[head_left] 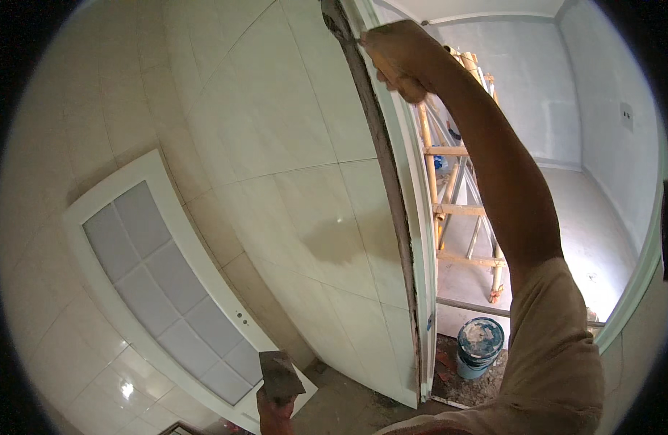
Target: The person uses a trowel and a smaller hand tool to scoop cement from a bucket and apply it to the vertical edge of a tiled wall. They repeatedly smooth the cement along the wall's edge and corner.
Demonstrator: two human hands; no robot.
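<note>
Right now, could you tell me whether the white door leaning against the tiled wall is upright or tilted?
Tilted. The white door leans slantwise against the tiled wall, its lower end on the floor beside the left hand.

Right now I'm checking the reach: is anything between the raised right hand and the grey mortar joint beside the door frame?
Nothing visible. The right hand is already at the top of the mortar joint, against the white door frame. The ladder stands behind, through the doorway.

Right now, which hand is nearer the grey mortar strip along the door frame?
Right. The right hand is up against the grey mortar strip near its top; the left hand sits low, well to the strip's left, holding a mortar board.
</note>
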